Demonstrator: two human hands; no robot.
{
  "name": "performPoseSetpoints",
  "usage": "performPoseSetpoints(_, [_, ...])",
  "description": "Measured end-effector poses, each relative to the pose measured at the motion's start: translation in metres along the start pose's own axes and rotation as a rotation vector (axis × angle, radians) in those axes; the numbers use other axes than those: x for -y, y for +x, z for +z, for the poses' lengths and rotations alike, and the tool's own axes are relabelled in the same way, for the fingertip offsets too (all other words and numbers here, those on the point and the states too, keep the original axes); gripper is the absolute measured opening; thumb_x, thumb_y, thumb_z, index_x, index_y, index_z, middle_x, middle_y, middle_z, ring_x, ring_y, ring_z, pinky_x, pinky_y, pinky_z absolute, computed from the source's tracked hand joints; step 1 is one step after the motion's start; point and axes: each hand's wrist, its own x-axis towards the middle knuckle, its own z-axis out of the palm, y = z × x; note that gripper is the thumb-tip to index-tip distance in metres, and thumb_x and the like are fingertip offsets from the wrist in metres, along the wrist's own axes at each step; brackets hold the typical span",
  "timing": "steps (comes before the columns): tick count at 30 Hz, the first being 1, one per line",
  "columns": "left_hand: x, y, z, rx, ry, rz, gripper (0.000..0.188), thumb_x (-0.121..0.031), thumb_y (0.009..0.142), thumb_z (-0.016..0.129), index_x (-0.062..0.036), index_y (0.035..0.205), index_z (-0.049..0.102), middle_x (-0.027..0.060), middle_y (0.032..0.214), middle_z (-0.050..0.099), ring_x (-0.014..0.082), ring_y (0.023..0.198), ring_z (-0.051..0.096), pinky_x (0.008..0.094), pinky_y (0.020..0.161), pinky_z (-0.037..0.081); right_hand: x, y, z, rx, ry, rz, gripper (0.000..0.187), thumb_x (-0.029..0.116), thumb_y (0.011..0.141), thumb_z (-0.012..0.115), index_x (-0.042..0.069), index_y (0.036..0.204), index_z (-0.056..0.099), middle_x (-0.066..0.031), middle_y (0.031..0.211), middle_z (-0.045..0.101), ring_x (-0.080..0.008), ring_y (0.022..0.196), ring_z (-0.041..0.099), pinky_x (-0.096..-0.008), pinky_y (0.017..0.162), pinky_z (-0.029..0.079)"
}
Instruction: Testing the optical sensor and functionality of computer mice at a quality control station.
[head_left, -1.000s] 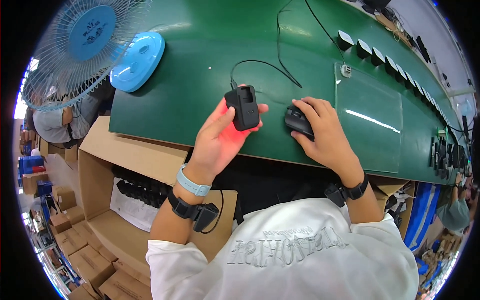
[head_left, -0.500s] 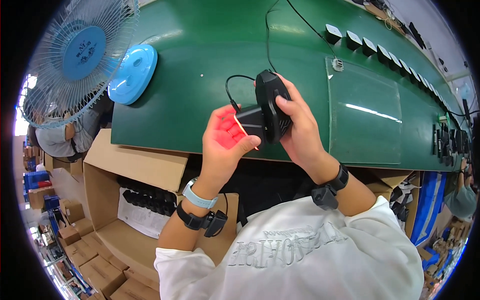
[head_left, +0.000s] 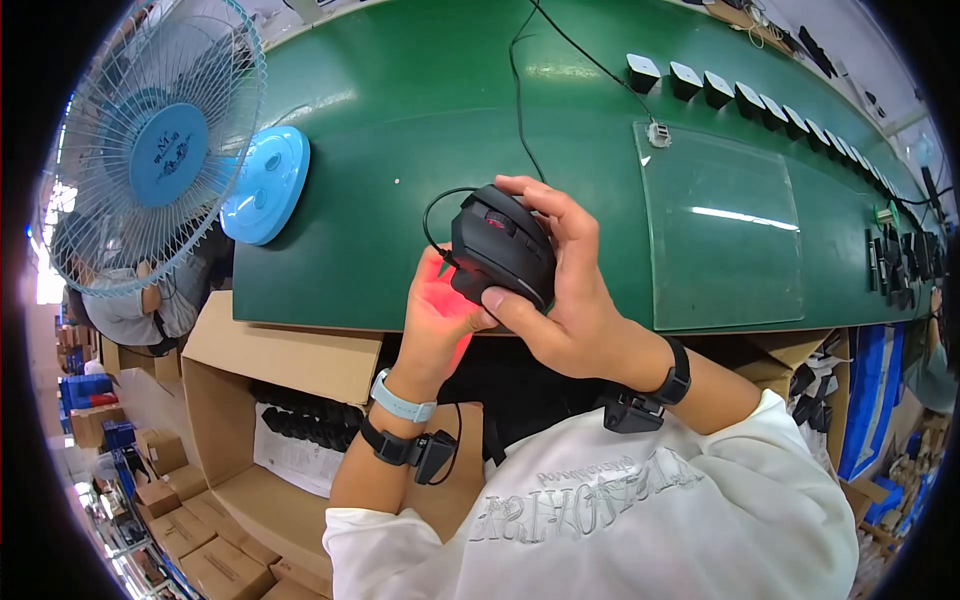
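Note:
A black electronic device with a rounded, ridged casing is between my hands, above the front part of the green table; I cannot tell its exact kind. A small red mark shows on its top. My right hand is wrapped round its right side, with the thumb across the lower edge. Below and to the left, my left hand grips the device's underside; its fingers are partly hidden and lit red. A thin black cable loops into the device's left side near my left fingers.
A blue fan stands at the left on its round base. A glass sheet lies on the green table. Several black-and-white blocks line the far right. An open carton holding black parts is beside me. Another person sits far left.
The device has turned so that its top faces up toward me, and it sits slightly lower. My right thumb has moved to its lower edge. My left hand is now more hidden beneath it.

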Motion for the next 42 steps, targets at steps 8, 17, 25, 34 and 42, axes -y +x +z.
performPoseSetpoints(8, [0.001, -0.001, -0.003, 0.024, -0.093, -0.048, 0.070, 0.000, 0.078, 0.085, -0.0075, 0.135, 0.046, 0.0091, 0.132, 0.059, 0.0249, 0.122, 0.059, 0.0419, 0.100, 0.055, -0.004, -0.004, 0.005, -0.026, 0.013, -0.082, 0.086, 0.000, 0.083, 0.074, 0.009, 0.148, 0.018, -0.0286, 0.149, 0.032, -0.0344, 0.131, 0.048, -0.0456, 0.108, 0.044])
performPoseSetpoints(17, [-0.013, 0.002, -0.015, -0.071, -0.311, -0.083, 0.047, -0.003, 0.085, 0.064, -0.0022, 0.130, 0.050, 0.0153, 0.130, 0.058, 0.0321, 0.120, 0.060, 0.0460, 0.103, 0.050, -0.009, -0.004, -0.048, 0.141, -0.173, 0.150, 0.061, 0.005, 0.076, 0.076, 0.004, 0.131, 0.050, -0.0213, 0.136, 0.054, -0.0382, 0.126, 0.054, -0.0431, 0.108, 0.043])
performPoseSetpoints(25, [-0.013, 0.003, -0.006, -0.084, -0.148, -0.077, 0.029, 0.006, 0.076, 0.060, -0.0099, 0.098, 0.049, 0.0096, 0.087, 0.060, 0.0264, 0.083, 0.060, 0.0360, 0.074, 0.048, -0.035, -0.013, -0.077, 0.177, -0.669, 0.253, 0.054, 0.006, 0.074, 0.071, 0.005, 0.127, 0.056, -0.0174, 0.135, 0.058, -0.0395, 0.123, 0.055, -0.0441, 0.103, 0.045])
performPoseSetpoints(34, [-0.008, 0.003, -0.010, -0.103, -0.153, -0.060, 0.041, 0.013, 0.062, 0.053, -0.0099, 0.096, 0.049, 0.0069, 0.094, 0.053, 0.0245, 0.088, 0.057, 0.0376, 0.078, 0.046, -0.028, -0.009, -0.071, 0.174, -0.820, 0.077, 0.056, 0.006, 0.072, 0.070, 0.007, 0.125, 0.056, -0.0128, 0.134, 0.059, -0.0369, 0.129, 0.051, -0.0473, 0.109, 0.034])
performPoseSetpoints(42, [-0.014, 0.001, -0.003, -0.171, -0.198, -0.047, 0.053, 0.016, 0.054, 0.048, -0.0106, 0.100, 0.047, 0.0046, 0.096, 0.048, 0.0219, 0.089, 0.052, 0.0349, 0.086, 0.043, -0.013, -0.031, -0.025, 0.334, -0.562, -0.049, 0.040, 0.002, 0.069, 0.072, 0.009, 0.108, 0.064, -0.0068, 0.118, 0.062, -0.0321, 0.116, 0.054, -0.0440, 0.097, 0.039])
